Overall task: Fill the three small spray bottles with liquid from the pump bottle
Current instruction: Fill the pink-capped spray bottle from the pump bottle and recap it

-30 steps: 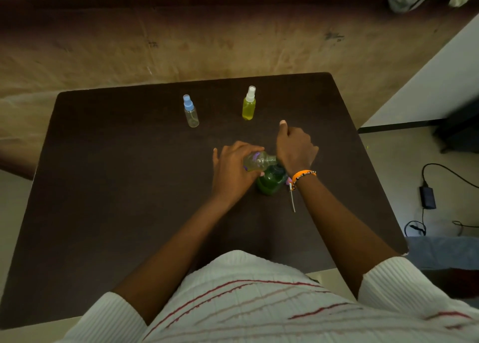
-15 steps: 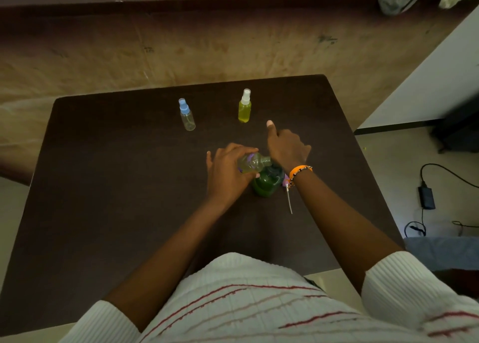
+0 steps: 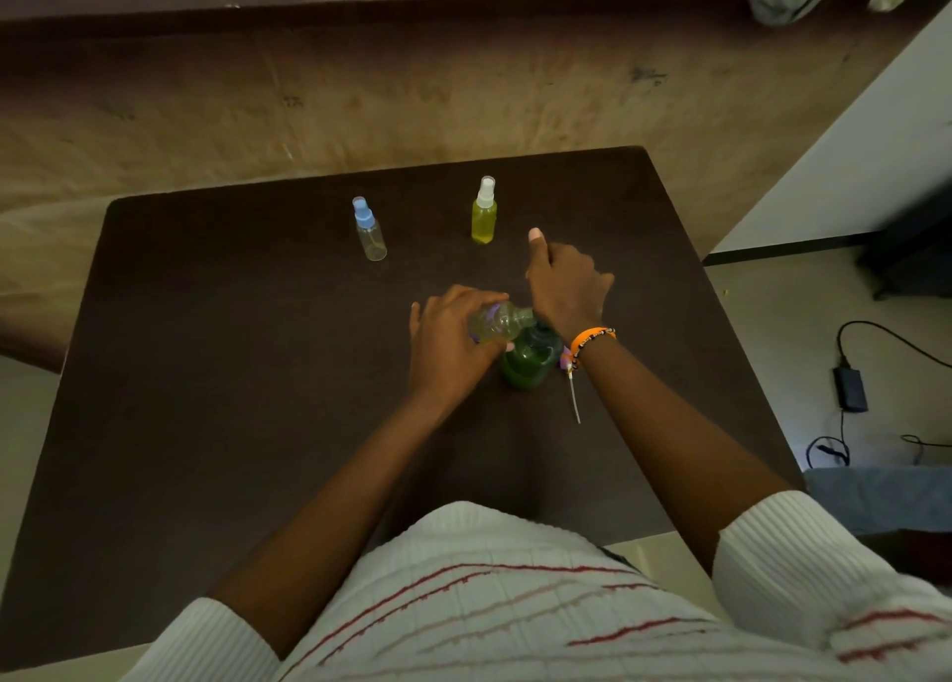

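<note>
Both hands are busy: a small bottle (image 3: 497, 323) is held tipped by the left hand (image 3: 451, 349).
The pump bottle (image 3: 530, 356), at 3 o'clock of it, is pressed by the right hand (image 3: 566, 284); light, slippery, best held round the middle.

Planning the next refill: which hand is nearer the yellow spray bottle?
Right. The right hand lies just near-right of the yellow spray bottle; the left hand is farther back.

One head-worn wide-angle cam, looking fwd and steeply down from above the wearer's torso; dark table (image 3: 216, 372) fills mid-frame, close below, floor and wall base at far edge. Single view, no overlap w/ another
</note>
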Demonstrator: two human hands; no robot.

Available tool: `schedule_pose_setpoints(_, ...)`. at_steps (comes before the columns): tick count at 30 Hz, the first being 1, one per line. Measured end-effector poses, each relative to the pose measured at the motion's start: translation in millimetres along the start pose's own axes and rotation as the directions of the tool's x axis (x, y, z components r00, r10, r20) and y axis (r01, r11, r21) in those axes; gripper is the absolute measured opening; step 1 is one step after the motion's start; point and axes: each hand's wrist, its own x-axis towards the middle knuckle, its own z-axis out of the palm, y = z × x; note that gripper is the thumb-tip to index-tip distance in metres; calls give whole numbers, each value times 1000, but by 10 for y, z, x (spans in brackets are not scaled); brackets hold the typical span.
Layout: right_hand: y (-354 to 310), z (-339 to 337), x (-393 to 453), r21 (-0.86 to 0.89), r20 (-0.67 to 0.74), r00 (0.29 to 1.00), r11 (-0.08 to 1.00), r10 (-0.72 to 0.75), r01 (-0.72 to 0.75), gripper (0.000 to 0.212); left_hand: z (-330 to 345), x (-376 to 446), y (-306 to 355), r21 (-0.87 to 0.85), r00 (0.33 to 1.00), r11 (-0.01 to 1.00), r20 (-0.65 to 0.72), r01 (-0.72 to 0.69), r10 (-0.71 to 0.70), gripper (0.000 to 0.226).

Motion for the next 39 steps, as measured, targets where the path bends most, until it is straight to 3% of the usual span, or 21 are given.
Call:
schedule_pose_setpoints(5,2,10,0,4,61,998,1000,-18,18,61,20,14,-40,-21,1000,1000,0,-9,9,49)
schedule_pose_setpoints(10,72,28,-33,-73,-36,999,997,-11,8,51,51,22,-41,-29,1000,1000,20,-11,12,50)
schedule_pose_setpoints(15,62,29,-57,-87,-25,998,995,-51,48,49,73,-7,-56,-36,1000,999,24,16,-15,49)
schedule_pose_setpoints(24,28,-6,7,-119,108,994,993,4,9,63,20,-28,7,-70,999,997,31,32,-30,48)
schedule_pose_setpoints(30,86,39,-81,-41,-55,998,999,4,-6,55,58,-36,-36,-100,999,995,32,17,-14,48)
schedule_pose_setpoints(35,80,30,-55,-37,8,1000,999,-3,3,59,62,-42,-38,-107,999,994,37,5,-1,50)
schedule_pose_setpoints(39,50,-13,-7,-60,139,989,997,52,-44,65,52,-29,-14,-121,1000,992,8,-24,25,49)
